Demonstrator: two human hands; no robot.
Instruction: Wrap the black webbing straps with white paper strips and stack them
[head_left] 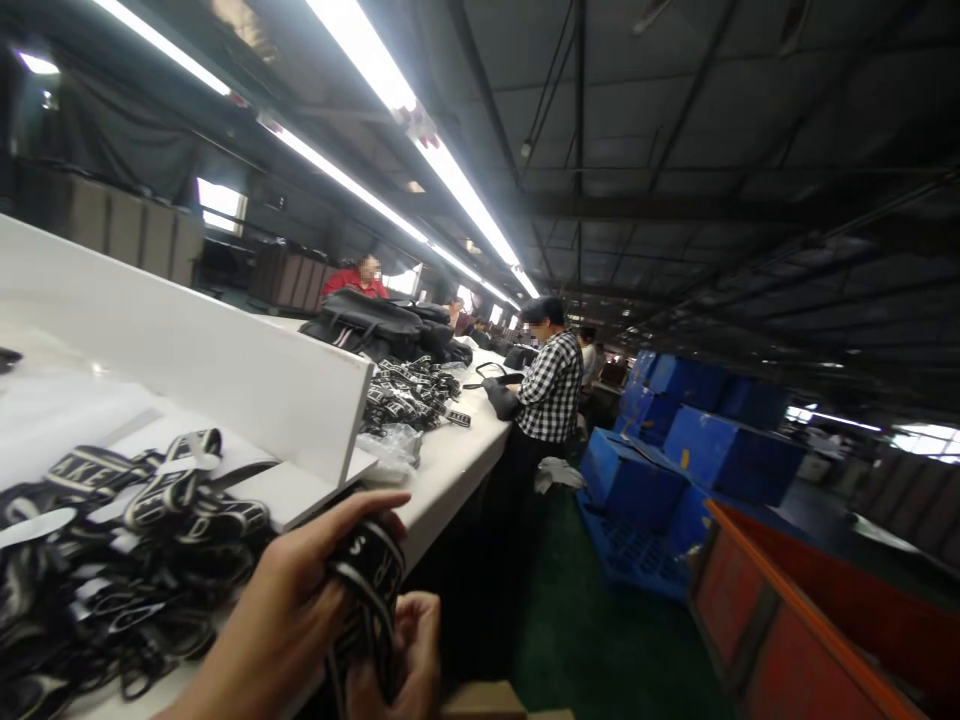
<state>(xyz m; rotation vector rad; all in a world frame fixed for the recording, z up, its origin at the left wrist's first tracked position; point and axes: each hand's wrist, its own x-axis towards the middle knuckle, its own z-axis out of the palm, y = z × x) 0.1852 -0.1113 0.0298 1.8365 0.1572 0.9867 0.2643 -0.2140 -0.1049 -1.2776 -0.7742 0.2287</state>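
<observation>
Both of my hands are at the lower middle of the head view, closed around a black woven strap (370, 562) with white edge stripes and white letters. My left hand (300, 590) wraps the strap's upper loop between thumb and fingers. Lower down and to the right, my right hand (409, 645) grips the hanging part of the same strap; some of its fingers are hidden. Left of my hands, a heap of similar black lettered straps (127, 560) lies on the white table (45, 400), several with white paper tags.
A white upright divider (225, 330) runs along the table. Past it lie more straps (412, 390) and black bags (367, 320). A person in a checked shirt (553, 385) stands at the table. Blue boxes (634, 475) and an orange bin (795, 620) occupy the right side.
</observation>
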